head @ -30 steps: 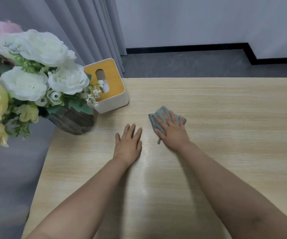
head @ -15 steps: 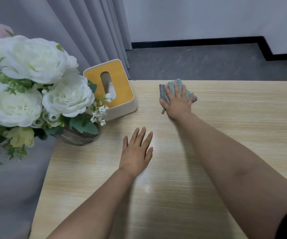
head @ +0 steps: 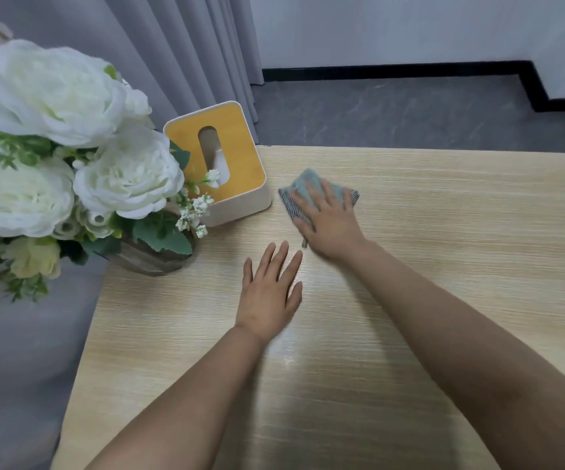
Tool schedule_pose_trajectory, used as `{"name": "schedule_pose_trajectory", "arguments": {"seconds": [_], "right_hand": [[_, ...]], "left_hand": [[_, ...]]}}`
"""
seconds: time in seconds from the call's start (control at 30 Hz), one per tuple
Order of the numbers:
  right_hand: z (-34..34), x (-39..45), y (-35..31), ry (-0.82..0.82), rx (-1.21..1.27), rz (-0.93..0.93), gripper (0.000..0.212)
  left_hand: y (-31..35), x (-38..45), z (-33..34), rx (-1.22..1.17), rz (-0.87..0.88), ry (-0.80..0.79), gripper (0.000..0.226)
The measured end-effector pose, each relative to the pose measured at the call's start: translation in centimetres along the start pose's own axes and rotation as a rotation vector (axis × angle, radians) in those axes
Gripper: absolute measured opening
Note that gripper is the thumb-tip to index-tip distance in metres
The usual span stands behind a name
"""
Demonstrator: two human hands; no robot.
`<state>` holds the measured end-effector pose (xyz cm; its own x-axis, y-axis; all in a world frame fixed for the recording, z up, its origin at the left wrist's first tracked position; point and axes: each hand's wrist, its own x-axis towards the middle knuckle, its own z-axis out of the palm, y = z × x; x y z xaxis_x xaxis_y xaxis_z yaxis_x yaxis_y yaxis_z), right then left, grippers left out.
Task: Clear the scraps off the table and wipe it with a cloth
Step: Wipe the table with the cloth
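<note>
Pressing down on a small folded cloth (head: 308, 188), the right hand (head: 330, 225) lies flat with its fingers straight and spread a little. The cloth is soft and blue-green on top, with a gray striped side showing at its left edge, and it sits on the far part of the table (head: 460, 232), just to the right of the tissue box (head: 220, 164). A short thin loop sticks out from under the hand. The left hand (head: 269, 293) rests flat on the table too, nearer the person, with all its fingers straight, and it holds nothing. The two hands are close but do not touch. The table top is pale wood with fine lines running across it, and it looks smooth and a bit shiny near the left hand. The tissue box is a squarish block with round corners, cream sides and a yellow top with a long oval hole. Beside it stands a dark round vase (head: 152, 256) full of big puffy white flowers (head: 71, 130) and green leaves. Gray curtains (head: 159, 45) hang in folds behind.
</note>
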<state>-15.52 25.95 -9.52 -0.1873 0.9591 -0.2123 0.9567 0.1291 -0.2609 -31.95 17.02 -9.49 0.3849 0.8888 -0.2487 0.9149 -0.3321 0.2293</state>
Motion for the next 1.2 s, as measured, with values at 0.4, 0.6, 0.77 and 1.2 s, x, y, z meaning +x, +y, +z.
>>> {"name": "schedule_pose_trajectory", "arguments": {"seconds": [0.4,0.6,0.77,1.2], "right_hand": [[-1.0,-0.8,3.2,-0.019,0.009,0.145,0.053],[0.9,-6.4,1.3,0.000,0.029,0.138,0.053],[1.8,-10.4,0.7,-0.032,0.009,0.142,0.054],[2.8,-18.3,-2.2,-0.097,0.060,0.114,0.060]], "left_hand": [[-0.1,-0.2,-0.6,-0.012,-0.005,-0.060,0.053],[0.1,-1.5,-1.0,-0.024,-0.013,-0.107,0.052],[0.1,-3.9,-1.0,-0.013,-0.025,-0.135,0.052],[0.2,-9.6,-0.4,-0.065,-0.041,-0.184,0.053]]}}
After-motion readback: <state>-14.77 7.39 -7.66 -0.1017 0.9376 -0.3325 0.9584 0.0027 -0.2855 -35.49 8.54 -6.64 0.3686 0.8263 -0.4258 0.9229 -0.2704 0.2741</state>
